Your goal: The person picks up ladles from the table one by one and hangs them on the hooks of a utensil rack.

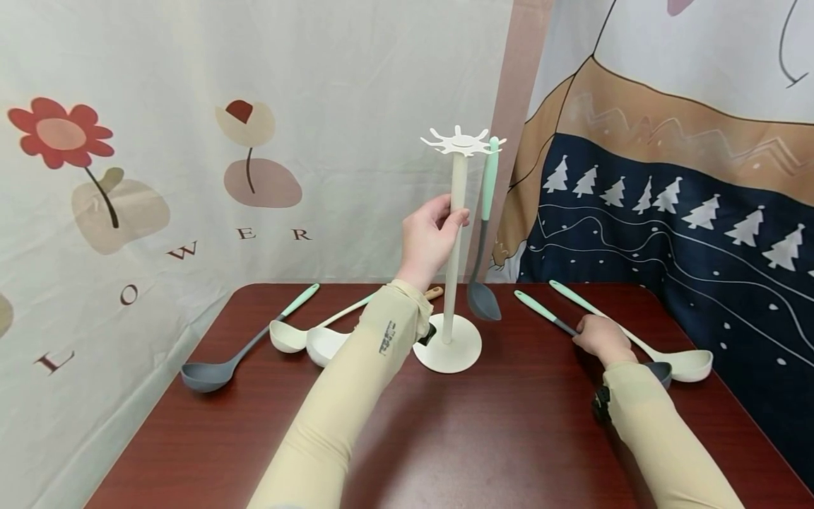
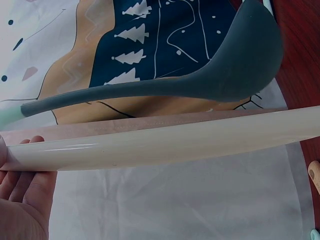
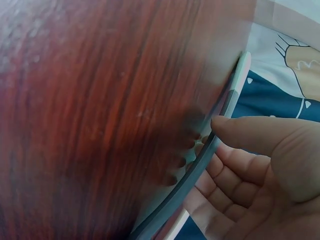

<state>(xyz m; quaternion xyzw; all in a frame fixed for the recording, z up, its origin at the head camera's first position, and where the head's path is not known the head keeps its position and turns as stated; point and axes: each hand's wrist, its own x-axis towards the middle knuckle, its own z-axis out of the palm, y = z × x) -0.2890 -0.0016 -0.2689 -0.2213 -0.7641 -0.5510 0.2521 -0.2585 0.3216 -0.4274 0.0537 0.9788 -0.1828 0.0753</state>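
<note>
left hand [image 1: 429, 239] curls round the stand [image 1: 453, 279], right hand [image 1: 604, 338] pinches a grey ladle [image 3: 189, 179]; looks like a pick-up, needing a lift clear of the white ladle [image 1: 688, 365].

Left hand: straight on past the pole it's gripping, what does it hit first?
Beyond the cream pole in its grip, the left hand would probably meet the hanging gray ladle first, at its mint handle; exact depth is unclear.
</note>
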